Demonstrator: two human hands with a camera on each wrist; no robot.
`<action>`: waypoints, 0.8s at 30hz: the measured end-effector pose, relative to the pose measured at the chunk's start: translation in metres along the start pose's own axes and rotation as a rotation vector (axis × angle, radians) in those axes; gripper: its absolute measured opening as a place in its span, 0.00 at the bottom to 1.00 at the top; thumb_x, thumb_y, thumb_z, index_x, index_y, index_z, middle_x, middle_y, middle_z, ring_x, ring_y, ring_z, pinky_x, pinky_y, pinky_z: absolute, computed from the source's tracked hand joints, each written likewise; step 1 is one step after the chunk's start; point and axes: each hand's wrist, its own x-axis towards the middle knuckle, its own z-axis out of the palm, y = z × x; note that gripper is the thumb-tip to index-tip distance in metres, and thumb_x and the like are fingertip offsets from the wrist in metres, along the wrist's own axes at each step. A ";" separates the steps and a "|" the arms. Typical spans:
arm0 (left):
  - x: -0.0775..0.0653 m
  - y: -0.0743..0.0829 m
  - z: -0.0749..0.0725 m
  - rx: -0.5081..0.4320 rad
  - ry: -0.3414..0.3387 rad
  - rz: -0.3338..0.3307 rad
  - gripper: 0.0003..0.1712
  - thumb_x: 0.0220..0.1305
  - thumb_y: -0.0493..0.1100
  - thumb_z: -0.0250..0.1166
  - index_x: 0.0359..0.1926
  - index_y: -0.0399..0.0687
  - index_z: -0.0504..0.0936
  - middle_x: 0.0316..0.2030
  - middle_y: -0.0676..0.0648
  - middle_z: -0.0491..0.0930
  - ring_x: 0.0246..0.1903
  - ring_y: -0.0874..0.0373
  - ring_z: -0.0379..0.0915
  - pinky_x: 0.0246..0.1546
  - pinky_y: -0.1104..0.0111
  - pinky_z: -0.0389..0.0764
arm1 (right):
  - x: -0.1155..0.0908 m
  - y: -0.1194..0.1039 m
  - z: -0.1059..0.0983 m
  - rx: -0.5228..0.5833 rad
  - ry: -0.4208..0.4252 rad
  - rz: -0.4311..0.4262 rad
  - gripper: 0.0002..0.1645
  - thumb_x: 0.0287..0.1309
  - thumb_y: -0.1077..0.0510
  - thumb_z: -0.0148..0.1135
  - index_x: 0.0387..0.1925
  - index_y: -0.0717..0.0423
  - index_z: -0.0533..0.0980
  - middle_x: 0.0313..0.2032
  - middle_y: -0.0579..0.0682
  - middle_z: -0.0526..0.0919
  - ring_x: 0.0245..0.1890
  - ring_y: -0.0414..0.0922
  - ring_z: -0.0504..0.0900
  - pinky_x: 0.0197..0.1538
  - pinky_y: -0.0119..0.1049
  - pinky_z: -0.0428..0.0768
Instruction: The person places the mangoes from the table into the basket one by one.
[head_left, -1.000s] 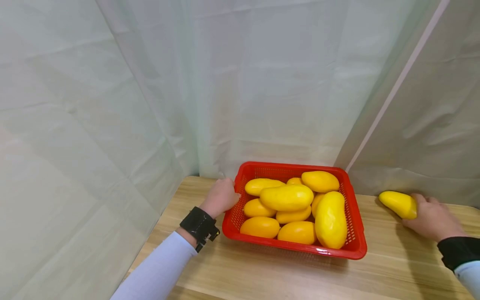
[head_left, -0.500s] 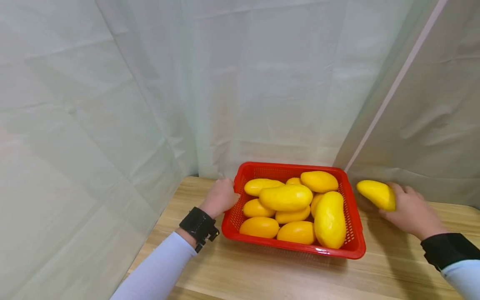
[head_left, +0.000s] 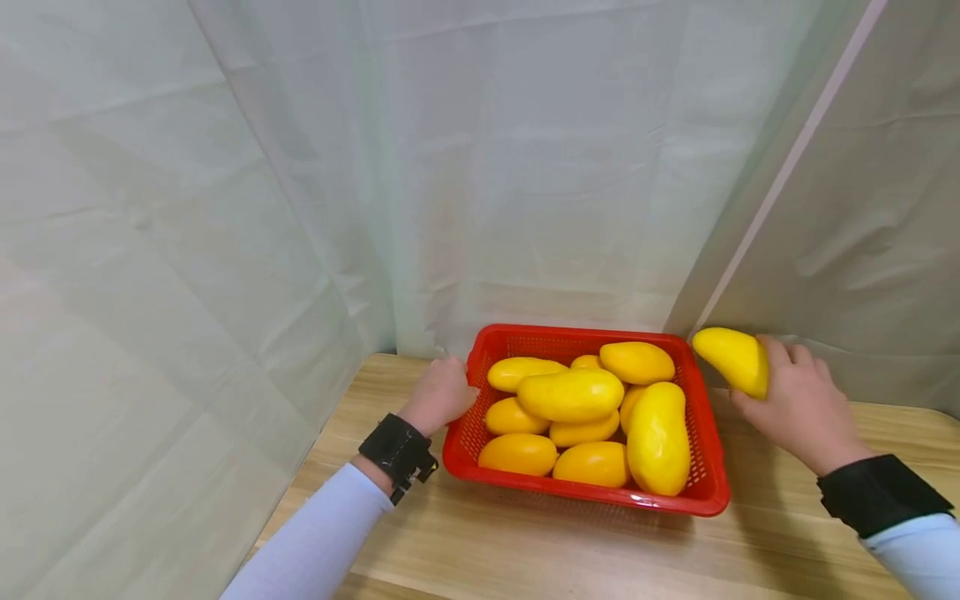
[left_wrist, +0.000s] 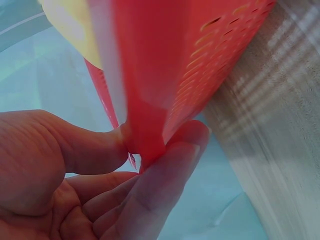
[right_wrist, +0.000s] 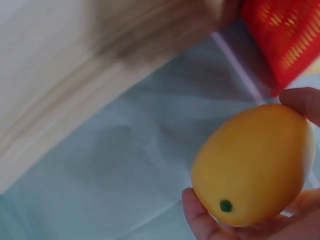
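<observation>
A red perforated plastic basket [head_left: 585, 497] stands on the table and holds several yellow mangoes [head_left: 572, 395]. My left hand [head_left: 441, 393] pinches the basket's left rim between thumb and fingers, as the left wrist view shows the thumb [left_wrist: 95, 150] inside and fingers outside. To the right of the basket, my right hand [head_left: 801, 404] grips one mango [head_left: 733, 360], raised above the table near the basket's back right corner. In the right wrist view that mango [right_wrist: 252, 167] shows a small green stem spot, with thumb and fingers around it.
The wooden table [head_left: 600, 554] extends in front of the basket and to its right. Pale sheeting [head_left: 540, 183] hangs close behind the basket, and more sheeting [head_left: 150, 292] runs along the table's left side.
My right hand has lifted the mango off the table and carried it left, up to the basket's right side. My left hand stays on the rim; the basket has hardly moved.
</observation>
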 end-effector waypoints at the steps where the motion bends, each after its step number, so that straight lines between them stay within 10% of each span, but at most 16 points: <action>1: 0.000 0.000 0.000 0.000 0.001 0.001 0.14 0.56 0.45 0.66 0.38 0.39 0.78 0.21 0.44 0.76 0.17 0.55 0.73 0.15 0.72 0.72 | 0.001 -0.004 -0.002 0.005 0.012 0.003 0.51 0.42 0.48 0.71 0.63 0.67 0.57 0.50 0.72 0.64 0.41 0.67 0.64 0.34 0.65 0.71; 9: 0.001 -0.001 -0.001 -0.005 -0.003 0.000 0.11 0.57 0.43 0.65 0.35 0.40 0.77 0.20 0.44 0.76 0.15 0.56 0.73 0.13 0.72 0.72 | 0.002 -0.048 -0.011 0.064 0.015 -0.040 0.53 0.44 0.47 0.70 0.67 0.60 0.55 0.56 0.69 0.63 0.48 0.66 0.62 0.38 0.67 0.73; 24: 0.002 -0.002 -0.002 0.014 0.012 0.004 0.11 0.56 0.43 0.65 0.36 0.39 0.78 0.20 0.44 0.75 0.17 0.55 0.72 0.15 0.72 0.72 | -0.020 -0.136 0.005 0.024 -0.024 -0.396 0.56 0.40 0.43 0.73 0.69 0.46 0.55 0.59 0.54 0.66 0.55 0.52 0.68 0.48 0.52 0.79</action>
